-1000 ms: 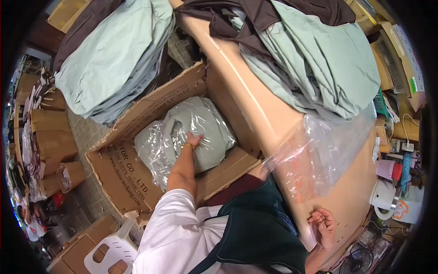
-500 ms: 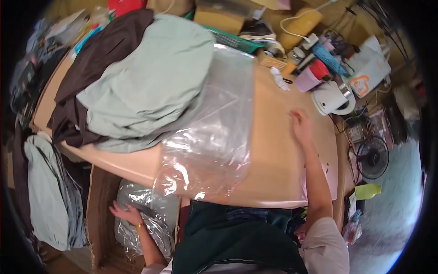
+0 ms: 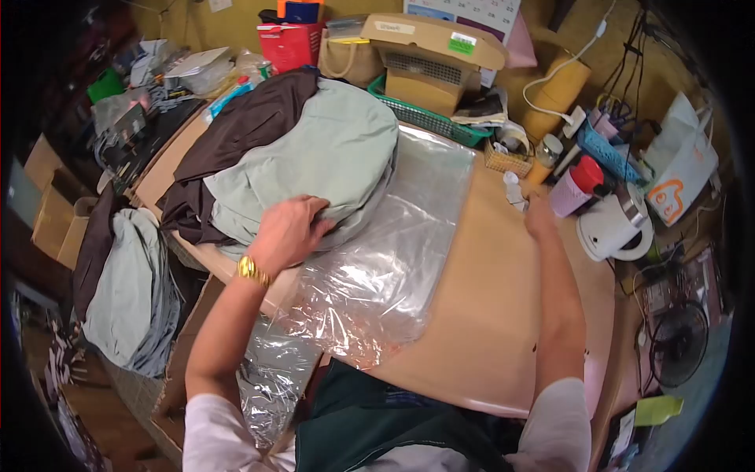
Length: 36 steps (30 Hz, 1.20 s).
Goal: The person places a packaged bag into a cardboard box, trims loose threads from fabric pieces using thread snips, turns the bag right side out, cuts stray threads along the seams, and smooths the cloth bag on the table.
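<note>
On the table [image 3: 487, 315] a heap of garments [image 3: 314, 138] is lying toward the left, the left hand [image 3: 289, 234] resting on its near part, and plastic bags [image 3: 417, 212] are spreading from under its right side. A basket [image 3: 421, 116] is standing behind. The right hand [image 3: 543, 214] is sitting just left of a cup [image 3: 568, 197], a kettle [image 3: 607, 234] standing right of that. Below the table's left front edge a wrapped bundle [image 3: 277, 370] is sitting in a box [image 3: 182, 358], a second heap [image 3: 130, 287] lying farther left

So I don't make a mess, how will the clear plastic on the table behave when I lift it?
The clear plastic will likely be floppy, since its near end lies crinkled. Its glossy shine suggests it may feel slippery. It might also drag, as the pale green cloth seems to overlap its side.
</note>
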Each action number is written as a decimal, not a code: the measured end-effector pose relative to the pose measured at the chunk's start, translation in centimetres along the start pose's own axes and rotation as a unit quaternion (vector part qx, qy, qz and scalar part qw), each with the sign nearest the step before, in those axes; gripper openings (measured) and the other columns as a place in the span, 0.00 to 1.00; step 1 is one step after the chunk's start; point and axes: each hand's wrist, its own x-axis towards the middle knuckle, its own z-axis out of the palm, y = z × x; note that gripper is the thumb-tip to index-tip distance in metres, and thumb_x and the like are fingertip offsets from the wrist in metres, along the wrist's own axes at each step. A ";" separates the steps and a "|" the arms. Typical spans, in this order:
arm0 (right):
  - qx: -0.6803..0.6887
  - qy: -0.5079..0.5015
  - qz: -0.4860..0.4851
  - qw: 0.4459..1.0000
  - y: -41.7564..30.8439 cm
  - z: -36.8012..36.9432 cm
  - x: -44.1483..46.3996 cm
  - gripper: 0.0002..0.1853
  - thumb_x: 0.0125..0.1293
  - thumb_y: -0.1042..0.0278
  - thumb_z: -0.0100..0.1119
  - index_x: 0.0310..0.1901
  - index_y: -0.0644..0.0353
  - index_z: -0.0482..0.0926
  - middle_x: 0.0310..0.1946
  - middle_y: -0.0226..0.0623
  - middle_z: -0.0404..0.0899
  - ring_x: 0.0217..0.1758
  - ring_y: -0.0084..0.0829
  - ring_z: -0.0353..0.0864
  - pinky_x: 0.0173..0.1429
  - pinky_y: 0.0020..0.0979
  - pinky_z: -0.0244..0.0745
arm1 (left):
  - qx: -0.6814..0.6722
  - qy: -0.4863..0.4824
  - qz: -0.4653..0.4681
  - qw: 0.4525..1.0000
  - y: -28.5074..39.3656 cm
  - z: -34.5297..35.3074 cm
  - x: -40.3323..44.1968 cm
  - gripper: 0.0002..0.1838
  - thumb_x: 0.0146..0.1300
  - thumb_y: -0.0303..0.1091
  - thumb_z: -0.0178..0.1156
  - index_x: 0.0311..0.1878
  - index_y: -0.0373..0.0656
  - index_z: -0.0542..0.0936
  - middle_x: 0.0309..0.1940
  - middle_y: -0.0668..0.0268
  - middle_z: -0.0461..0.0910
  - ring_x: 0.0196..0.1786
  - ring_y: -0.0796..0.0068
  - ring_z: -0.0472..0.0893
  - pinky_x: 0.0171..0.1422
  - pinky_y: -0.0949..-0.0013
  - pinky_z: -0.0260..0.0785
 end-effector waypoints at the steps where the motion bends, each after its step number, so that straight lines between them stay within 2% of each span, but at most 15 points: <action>1: 0.009 0.011 -0.023 1.000 0.2 -0.3 0.0 0.20 0.57 0.73 0.56 0.53 0.64 0.74 0.52 0.57 0.79 0.59 0.53 0.77 0.61 0.44 0.72 | 0.002 0.007 -0.008 1.000 -0.8 -0.2 1.4 0.20 0.59 0.42 0.65 0.50 0.40 0.81 0.51 0.52 0.81 0.52 0.53 0.81 0.56 0.57 0.72; 3: 0.025 -0.066 0.023 0.997 0.0 -2.0 -0.2 0.21 0.57 0.72 0.57 0.53 0.67 0.72 0.52 0.59 0.78 0.58 0.53 0.77 0.62 0.44 0.72 | -0.016 -0.030 0.008 0.999 -3.6 -0.6 3.6 0.12 0.62 0.38 0.60 0.41 0.38 0.82 0.37 0.60 0.84 0.36 0.64 0.84 0.43 0.63 0.74; 8: 0.020 -0.145 0.084 0.986 1.0 -1.9 -2.1 0.25 0.57 0.70 0.58 0.56 0.73 0.68 0.53 0.63 0.76 0.58 0.54 0.77 0.62 0.44 0.72 | -0.403 0.058 -0.100 0.908 -8.5 -2.7 6.7 0.14 0.69 0.38 0.50 0.39 0.35 0.75 0.29 0.71 0.74 0.34 0.82 0.71 0.39 0.66 0.68; 11: 0.050 -0.106 0.120 0.986 1.2 -1.0 -2.5 0.26 0.59 0.69 0.57 0.59 0.70 0.67 0.54 0.61 0.77 0.58 0.54 0.78 0.61 0.45 0.74 | -0.320 0.104 -0.007 0.942 -1.7 -4.7 4.5 0.16 0.71 0.40 0.46 0.40 0.34 0.73 0.28 0.65 0.73 0.33 0.73 0.71 0.41 0.62 0.67; 13: 0.002 -0.006 0.070 0.998 2.0 -0.4 -3.1 0.23 0.62 0.68 0.55 0.59 0.65 0.69 0.54 0.59 0.77 0.58 0.53 0.79 0.60 0.45 0.75 | -0.122 0.170 0.161 0.964 4.1 -2.4 2.3 0.17 0.73 0.39 0.43 0.43 0.32 0.72 0.34 0.46 0.77 0.39 0.48 0.76 0.47 0.51 0.67; 14: -0.016 -0.022 0.075 0.997 0.8 -3.1 -4.4 0.22 0.64 0.67 0.53 0.59 0.64 0.71 0.54 0.58 0.78 0.57 0.52 0.79 0.60 0.46 0.75 | -0.230 0.035 0.152 0.960 8.8 -2.4 0.5 0.16 0.73 0.40 0.45 0.45 0.33 0.71 0.42 0.44 0.78 0.46 0.43 0.77 0.51 0.50 0.68; 15: -0.034 -0.038 0.079 0.996 -0.6 -6.4 -5.2 0.20 0.66 0.66 0.51 0.58 0.62 0.73 0.54 0.57 0.78 0.57 0.51 0.79 0.60 0.46 0.75 | -0.255 0.042 0.213 0.942 12.1 -0.3 -1.3 0.17 0.73 0.42 0.47 0.49 0.35 0.71 0.52 0.45 0.77 0.54 0.39 0.75 0.59 0.51 0.67; 16: -0.042 -0.039 0.086 0.995 0.7 -6.8 -4.3 0.18 0.67 0.64 0.51 0.55 0.63 0.75 0.51 0.56 0.80 0.57 0.50 0.80 0.61 0.46 0.75 | -0.295 -0.148 0.181 0.926 15.0 -1.3 -3.0 0.25 0.74 0.46 0.48 0.64 0.36 0.68 0.67 0.46 0.68 0.69 0.48 0.68 0.73 0.59 0.58; 17: -0.049 -0.044 0.089 0.994 2.0 -6.7 -3.7 0.17 0.68 0.63 0.50 0.52 0.64 0.77 0.48 0.55 0.81 0.56 0.50 0.80 0.61 0.46 0.75 | -0.259 -0.188 0.200 0.926 16.6 -1.3 -4.5 0.25 0.73 0.47 0.50 0.64 0.39 0.67 0.67 0.46 0.67 0.72 0.49 0.65 0.74 0.55 0.55; 20: -0.081 -0.039 0.089 0.992 4.4 -10.7 -5.5 0.16 0.68 0.61 0.53 0.48 0.65 0.80 0.43 0.53 0.84 0.52 0.49 0.83 0.56 0.46 0.77 | -0.018 -0.067 0.337 0.939 16.2 4.3 -7.2 0.30 0.70 0.50 0.53 0.68 0.42 0.64 0.72 0.48 0.61 0.75 0.48 0.59 0.74 0.42 0.50; 22: 0.090 0.169 -0.061 0.980 6.1 -12.4 -8.1 0.15 0.69 0.59 0.54 0.43 0.64 0.80 0.32 0.46 0.84 0.37 0.43 0.84 0.43 0.41 0.76 | 0.087 -0.062 0.269 0.957 15.8 9.2 -9.0 0.36 0.67 0.54 0.55 0.72 0.45 0.61 0.75 0.50 0.54 0.78 0.46 0.51 0.72 0.30 0.43; 26: 0.418 0.038 -0.015 0.908 -4.5 -17.6 -22.8 0.11 0.68 0.66 0.54 0.41 0.67 0.75 0.31 0.48 0.79 0.33 0.43 0.77 0.41 0.34 0.72 | 0.012 -0.049 0.248 0.967 19.7 16.5 -12.3 0.40 0.65 0.56 0.54 0.75 0.45 0.58 0.76 0.50 0.52 0.78 0.47 0.50 0.74 0.29 0.38; 28: 0.379 -0.034 -0.032 0.924 -6.6 -15.5 -28.2 0.08 0.67 0.71 0.54 0.45 0.64 0.75 0.35 0.50 0.80 0.36 0.46 0.80 0.43 0.37 0.74 | -0.016 -0.058 0.246 0.967 21.6 16.6 -12.9 0.42 0.66 0.58 0.52 0.74 0.39 0.57 0.76 0.50 0.51 0.78 0.50 0.51 0.75 0.32 0.37; 30: 0.291 0.067 -0.083 0.951 -5.3 -8.3 -31.5 0.14 0.61 0.75 0.58 0.49 0.61 0.74 0.39 0.48 0.81 0.38 0.49 0.81 0.43 0.41 0.76 | -0.018 -0.071 0.238 0.969 21.9 16.2 -13.4 0.44 0.66 0.59 0.51 0.74 0.34 0.57 0.76 0.49 0.52 0.79 0.53 0.50 0.76 0.34 0.35; 36: 0.254 0.077 -0.150 0.952 2.1 -4.1 -32.8 0.22 0.51 0.76 0.62 0.51 0.57 0.76 0.43 0.45 0.81 0.41 0.49 0.82 0.46 0.43 0.77 | 0.045 -0.093 0.178 0.979 15.2 12.7 -14.4 0.42 0.68 0.55 0.52 0.74 0.33 0.56 0.77 0.52 0.51 0.79 0.54 0.50 0.78 0.38 0.35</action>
